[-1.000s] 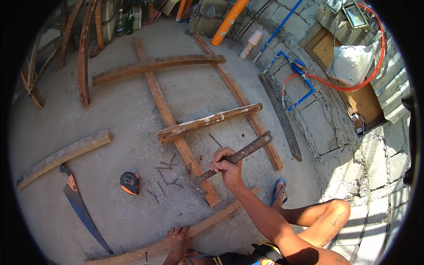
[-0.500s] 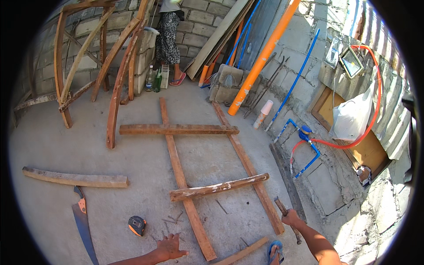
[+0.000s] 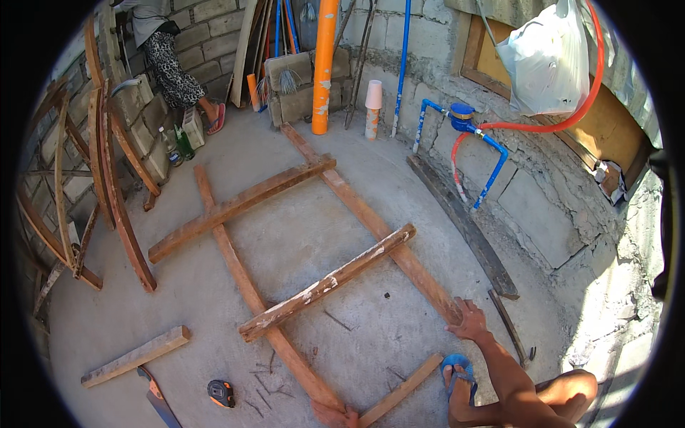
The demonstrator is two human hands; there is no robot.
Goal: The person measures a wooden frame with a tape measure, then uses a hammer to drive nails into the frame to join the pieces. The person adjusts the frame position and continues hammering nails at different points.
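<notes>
Two long wooden timbers lie on the concrete floor with two shorter ones laid across them. My left hand (image 3: pixel 334 415), partly cut off by the lower edge, grips the near end of the left long timber (image 3: pixel 239 274). At the near end of the right long timber (image 3: pixel 378 227), my right hand (image 3: pixel 469 321) holds on with thumb and fingers on either side. A hammer (image 3: pixel 508 324) lies on the floor just right of that hand. The crosspieces are a plain brown one (image 3: pixel 242 207) farther off and a white-stained one (image 3: pixel 328 284) nearer.
Several loose nails (image 3: pixel 267 389) and a tape measure (image 3: pixel 221 393) lie at the near left, beside a handsaw (image 3: pixel 160 403) and a short timber (image 3: pixel 135 357). Another short timber (image 3: pixel 401 391) lies by my sandalled foot (image 3: pixel 459 378). A person (image 3: pixel 171 68) stands far left near bottles (image 3: pixel 184 144).
My right hand has let go of the hammer, now on the floor, and taken hold of the right timber. My left hand has moved from beside the nails to the left timber. The view has turned.
</notes>
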